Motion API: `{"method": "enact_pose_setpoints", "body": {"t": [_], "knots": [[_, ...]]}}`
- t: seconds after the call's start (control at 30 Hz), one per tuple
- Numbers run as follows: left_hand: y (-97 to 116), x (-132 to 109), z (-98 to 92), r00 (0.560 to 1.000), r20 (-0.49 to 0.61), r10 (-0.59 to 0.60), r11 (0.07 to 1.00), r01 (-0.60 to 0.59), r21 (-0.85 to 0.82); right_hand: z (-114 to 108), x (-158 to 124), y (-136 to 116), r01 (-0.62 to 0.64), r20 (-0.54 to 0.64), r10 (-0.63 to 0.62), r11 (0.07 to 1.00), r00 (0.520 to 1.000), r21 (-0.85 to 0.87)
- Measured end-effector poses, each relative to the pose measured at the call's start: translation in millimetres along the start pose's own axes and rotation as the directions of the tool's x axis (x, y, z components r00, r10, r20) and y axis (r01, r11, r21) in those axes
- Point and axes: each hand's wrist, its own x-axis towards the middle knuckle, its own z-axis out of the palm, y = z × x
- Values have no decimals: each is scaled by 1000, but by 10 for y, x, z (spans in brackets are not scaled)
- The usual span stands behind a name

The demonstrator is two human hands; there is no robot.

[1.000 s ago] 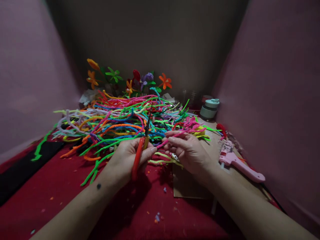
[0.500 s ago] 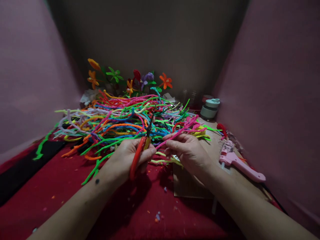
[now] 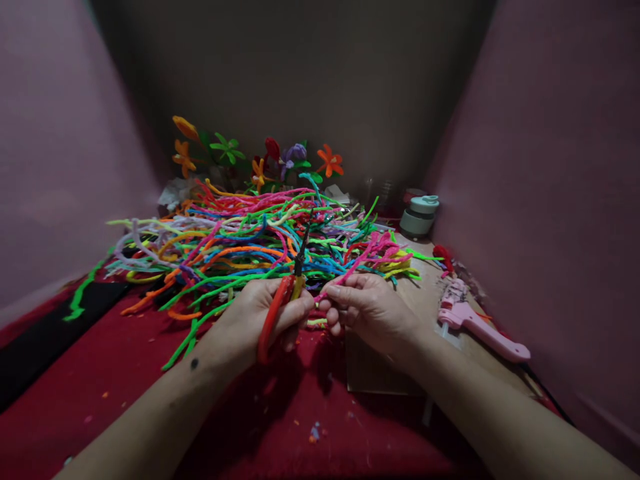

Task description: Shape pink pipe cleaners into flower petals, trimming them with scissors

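Observation:
My left hand [image 3: 277, 313] is closed around red-handled pliers [image 3: 274, 317], whose dark, narrow jaws point up and away over the pile. Between its fingertips, the near end of a pink fuzzy stem [image 3: 354, 267] is partly hidden. My right hand [image 3: 367, 303] pinches the same stem a little to the right, close to the left fingertips. Beyond both hands spreads a heap of fuzzy stems [image 3: 240, 250] in many colours. The pink stem runs up and right toward other pink stems at the heap's right side.
Fuzzy flowers [image 3: 330, 160] stand behind the heap. At the right are a green-lidded jar [image 3: 419, 217] and a pink glue gun [image 3: 483, 330] on a cardboard sheet [image 3: 380, 367]. Small scraps dot the red cloth [image 3: 250, 427].
My right hand has shifted slightly left along the pink stem, nearer the left fingertips, and its fingers have curled in more. My left hand keeps the pliers.

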Motion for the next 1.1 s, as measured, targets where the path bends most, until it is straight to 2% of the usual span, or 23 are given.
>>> {"method": "enact_pose_setpoints", "body": {"t": [0.23, 0.43, 0.53, 0.67, 0.77, 0.87, 1.0, 1.1], "knots": [[38, 21, -17, 1000, 21, 10, 1000, -10, -20, 14, 5, -36, 78, -9, -77, 994, 997, 82], [10, 38, 39, 998, 55, 14, 1000, -14, -8, 31, -3, -49, 68, 64, -77, 989, 995, 129], [-3, 45, 80, 1000, -24, 19, 1000, -19, 4, 41, -3, -57, 81, 51, -90, 982, 995, 171], [-53, 67, 61, 968, -216, 127, 989, -105, 108, 28, 13, -88, 130, 4, -133, 972, 991, 198], [-82, 73, 39, 970, -194, 144, 982, -117, 148, 19, 23, -103, 150, -60, -140, 963, 988, 222], [-64, 66, 68, 987, -134, 88, 994, -79, 77, 15, 26, -99, 145, -81, -129, 962, 988, 231], [-16, 58, 125, 989, -149, 18, 1000, -20, -14, 6, 21, -81, 128, -28, -125, 975, 992, 181], [-44, 62, 120, 985, -168, 30, 999, -27, 20, 1, 18, -79, 115, -5, -115, 982, 993, 148]]}}
